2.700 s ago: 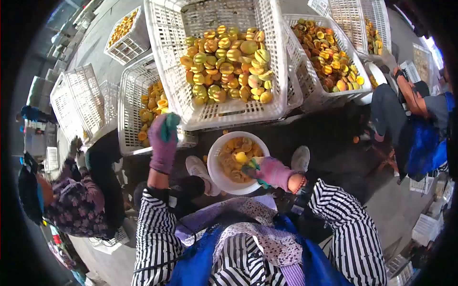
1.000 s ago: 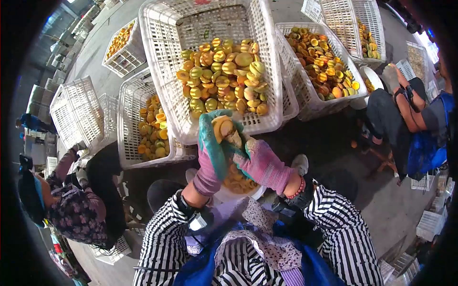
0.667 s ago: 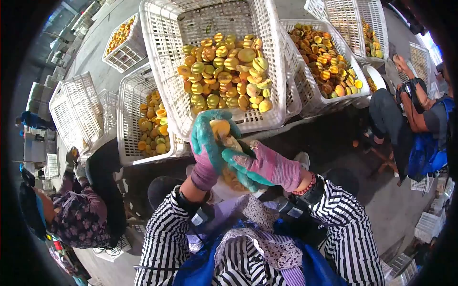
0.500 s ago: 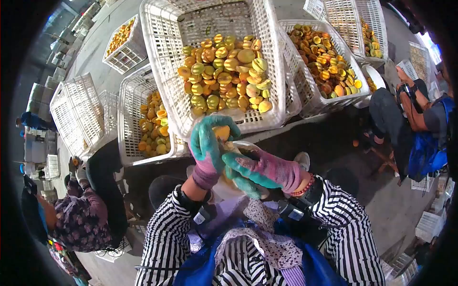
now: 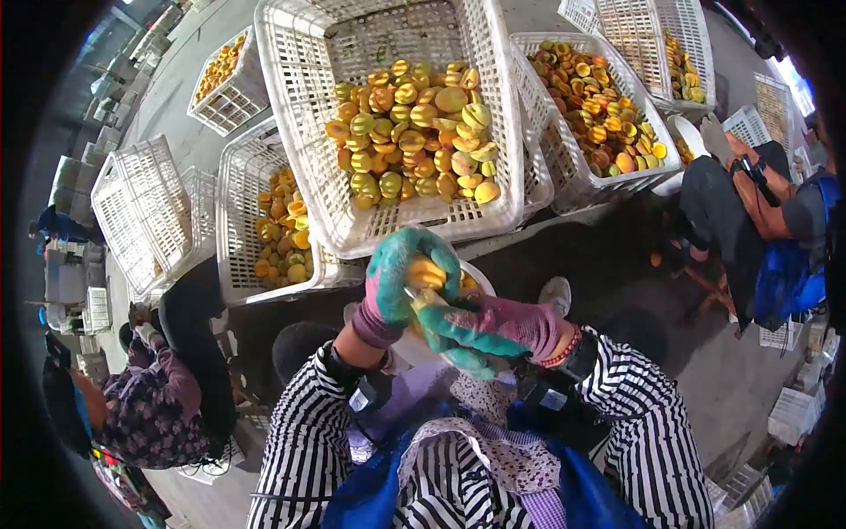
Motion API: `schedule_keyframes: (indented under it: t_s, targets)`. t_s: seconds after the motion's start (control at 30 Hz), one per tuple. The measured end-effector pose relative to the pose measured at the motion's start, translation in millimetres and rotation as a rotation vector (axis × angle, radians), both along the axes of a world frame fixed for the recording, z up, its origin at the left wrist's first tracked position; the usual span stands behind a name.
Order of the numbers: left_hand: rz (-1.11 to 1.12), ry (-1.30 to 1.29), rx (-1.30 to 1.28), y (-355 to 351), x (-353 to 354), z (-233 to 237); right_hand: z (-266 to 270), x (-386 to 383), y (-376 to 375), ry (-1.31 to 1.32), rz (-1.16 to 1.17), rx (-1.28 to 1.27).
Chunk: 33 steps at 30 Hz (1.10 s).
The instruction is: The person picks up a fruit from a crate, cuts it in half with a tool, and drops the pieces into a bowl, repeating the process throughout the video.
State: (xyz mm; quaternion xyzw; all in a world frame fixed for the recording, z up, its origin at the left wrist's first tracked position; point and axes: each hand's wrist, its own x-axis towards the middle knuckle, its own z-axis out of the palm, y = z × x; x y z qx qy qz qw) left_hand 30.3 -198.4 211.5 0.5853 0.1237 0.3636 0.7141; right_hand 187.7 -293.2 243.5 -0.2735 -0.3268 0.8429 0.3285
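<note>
My left hand (image 5: 394, 266), in a green-and-pink glove, curls around a yellow peach (image 5: 426, 273) in front of the big white crate. Just below it, my right hand (image 5: 471, 328), gloved the same way, is closed with its thumb near the fruit. A small metal-tipped tool (image 5: 411, 294) pokes out from the right hand against the peach; most of it is hidden by the fingers. Beneath both hands, a pale container (image 5: 478, 273) shows only in part. Many cut peaches (image 5: 414, 132) lie in the tilted white crate (image 5: 298, 97) ahead.
More crates of peaches stand at left (image 5: 231, 212) and right (image 5: 577, 167). Stacked crates (image 5: 141, 212) are at far left. One person (image 5: 154, 406) sits at left, another (image 5: 749, 212) at right. A wooden stool (image 5: 709, 295) is near the right person.
The peach has turned in my left hand and shows more of its yellow side. Both hands have shifted slightly, with the tool tip now visible at the fruit.
</note>
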Motion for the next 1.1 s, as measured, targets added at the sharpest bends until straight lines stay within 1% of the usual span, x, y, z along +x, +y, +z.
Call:
schedule_keyframes:
  t_s: [0.03,0.07,0.1,0.13,0.17,0.2,0.27,0.3,0.33,0.37,0.4,0.43,0.47,0.5,0.53,0.57,0.6,0.63,0.67,0.7,0.73,0.77,0.8,0.83,0.87,0.9,0.93,0.97,1.0,1.03,1.07,1.1]
  targets:
    - [-0.042,0.024,-0.05,-2,-2,1,-24,-1,-1,0.312,0.161,-0.079]
    - [-0.035,0.022,-0.053,-7,-3,2,-23,-5,-1,0.624,0.322,-0.162]
    - [-0.054,0.043,-0.102,-12,-5,4,-13,-15,-20,0.151,-0.014,-0.098]
    - [-0.075,0.065,-0.15,-15,-6,6,-14,-16,-23,0.153,-0.009,-0.1]
    - [-0.123,0.029,-0.105,-12,-9,8,-17,-16,-26,0.116,0.015,-0.12]
    - [-0.118,0.025,-0.103,-10,-13,9,-19,-16,-29,0.076,0.039,-0.139]
    - [0.173,0.444,0.325,-2,-26,12,-21,-14,-35,0.028,0.009,-0.169]
    - [0.193,0.565,0.088,1,-42,20,-33,-9,-40,-0.015,0.031,-0.202]
    - [0.331,0.637,0.011,9,-62,16,-44,-8,-43,-0.053,0.053,-0.238]
    - [0.464,0.751,0.215,20,-80,17,-52,-9,-37,-0.453,0.102,-0.162]
    - [0.557,0.869,0.544,36,-103,12,-70,-10,-41,-0.443,0.103,-0.169]
    - [0.732,0.797,0.391,46,-120,3,-93,-10,-46,-0.789,0.129,0.079]
    - [0.825,0.956,0.472,51,-124,18,-87,-12,-41,-1.133,0.148,0.341]
    - [0.867,1.179,0.638,61,-133,20,-75,-13,-43,-1.236,0.146,0.421]
    - [0.907,1.403,0.801,70,-138,20,-70,-12,-42,-1.234,0.149,0.434]
    - [0.92,1.408,0.803,77,-132,20,-68,-13,-41,-1.173,0.084,0.471]
    - [0.977,1.321,1.072,86,-121,20,-66,-13,-39,-1.109,0.014,0.503]
    - [1.016,1.211,1.341,94,-105,19,-57,-11,-35,-1.117,0.011,0.467]
    - [0.932,1.125,1.287,99,-82,15,-55,-9,-34,-1.118,0.001,0.463]
    - [0.769,1.194,1.269,101,-56,10,-53,-7,-32,-1.132,-0.037,0.477]
    - [0.64,1.212,1.144,113,-37,-13,-52,-3,-30,-1.147,-0.071,0.495]
    - [0.471,1.284,1.177,126,-20,-33,-51,-3,-29,-1.158,-0.161,0.526]
    - [0.426,1.451,1.258,138,-4,-57,-48,0,-27,-1.168,-0.162,0.53]
    - [0.309,1.468,1.098,149,7,-76,-42,4,-25,-1.121,-0.2,0.515]
    - [0.456,1.356,1.472,164,3,-124,-40,6,-23,-1.073,-0.239,0.499]
    - [0.318,1.482,1.412,177,8,-146,-43,6,-25,-1.126,-0.293,0.561]
    - [0.174,1.601,1.346,189,14,-162,-42,8,-22,-1.135,-0.298,0.559]
    - [0.169,1.592,1.348,198,16,-181,-38,8,-20,-1.124,-0.348,0.532]
    - [0.24,1.624,1.345,206,15,-201,-36,9,-20,-1.11,-0.397,0.504]
    - [0.312,1.655,1.342,210,17,-210,-37,10,-18,-1.104,-0.415,0.541]
    - [0.305,1.651,1.346,203,24,-192,-38,11,-16,-1.106,-0.421,0.535]
    - [0.192,1.741,1.197,189,33,-150,-39,12,-15,-1.061,-0.466,0.527]
